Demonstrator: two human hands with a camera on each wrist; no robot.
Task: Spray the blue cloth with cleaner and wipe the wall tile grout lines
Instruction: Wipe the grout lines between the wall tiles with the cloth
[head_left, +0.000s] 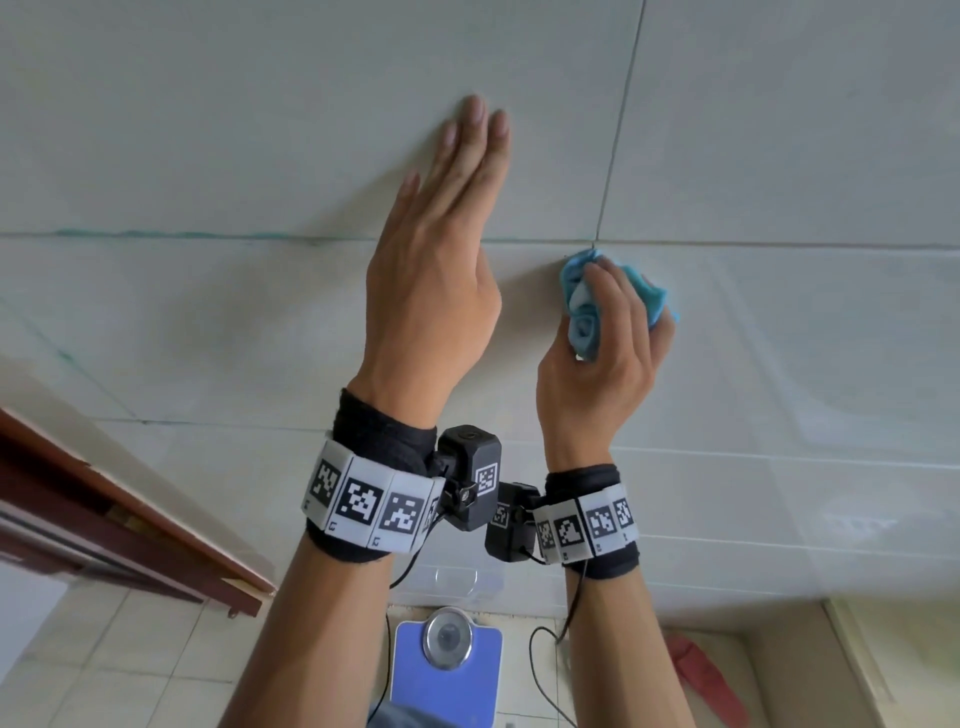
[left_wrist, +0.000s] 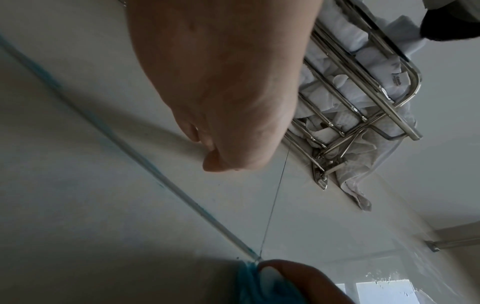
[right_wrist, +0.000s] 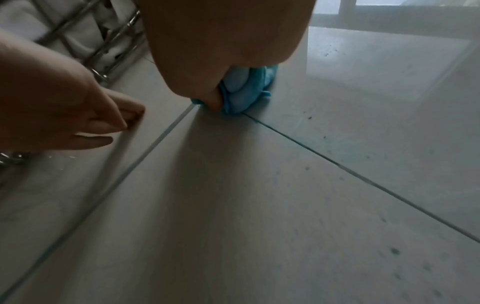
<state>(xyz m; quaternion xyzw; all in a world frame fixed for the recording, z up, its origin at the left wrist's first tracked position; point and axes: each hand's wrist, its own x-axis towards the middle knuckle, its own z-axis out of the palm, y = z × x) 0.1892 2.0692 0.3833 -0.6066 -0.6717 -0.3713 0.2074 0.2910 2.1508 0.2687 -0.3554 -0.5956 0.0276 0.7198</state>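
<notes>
My right hand (head_left: 613, 322) grips a bunched blue cloth (head_left: 584, 301) and presses it against the pale wall tiles just below the crossing of the horizontal grout line (head_left: 208, 236) and the vertical grout line (head_left: 621, 119). In the right wrist view the blue cloth (right_wrist: 241, 90) sits right on the grout crossing under my fingers. My left hand (head_left: 441, 234) lies flat against the wall with straight fingers, left of the cloth and across the horizontal grout line. The left part of that line shows a faint blue-green tint (left_wrist: 78, 111).
A chrome towel rack (left_wrist: 363, 98) with white towels hangs on the wall above my hands. On the floor below stand a blue bathroom scale (head_left: 447, 670) and a clear plastic box (head_left: 452, 579). A brown door frame (head_left: 104, 519) is at the left, a red object (head_left: 706, 680) at the lower right.
</notes>
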